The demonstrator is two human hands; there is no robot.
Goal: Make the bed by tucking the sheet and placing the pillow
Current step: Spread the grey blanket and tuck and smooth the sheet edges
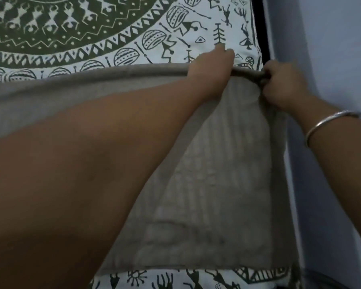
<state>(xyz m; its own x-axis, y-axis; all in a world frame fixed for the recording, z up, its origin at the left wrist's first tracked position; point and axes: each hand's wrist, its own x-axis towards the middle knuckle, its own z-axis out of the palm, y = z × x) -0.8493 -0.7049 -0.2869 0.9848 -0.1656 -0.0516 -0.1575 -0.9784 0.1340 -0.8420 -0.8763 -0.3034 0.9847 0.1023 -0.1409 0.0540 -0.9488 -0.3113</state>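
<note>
Gripping the rolled far edge of a grey cloth (pixel 217 163), the right hand (pixel 281 86) has its fingers curled tight around the fabric near the cloth's right corner. Just beside it, the left hand (pixel 212 69) lies over the same edge, fingers reaching forward with their tips on the printed sheet (pixel 92 28). Its thumb is hidden, so whether it pinches the cloth cannot be told. The green and white sheet lies flat beneath the cloth and shows beyond it and again at the bottom edge. The bare left forearm (pixel 71 163) covers much of the cloth and is cut off at the lower left. A silver bangle (pixel 331 124) circles the right wrist. A dark strip (pixel 266 28) separates the sheet from a pale wall (pixel 331 49). The view is soft and blurred.
</note>
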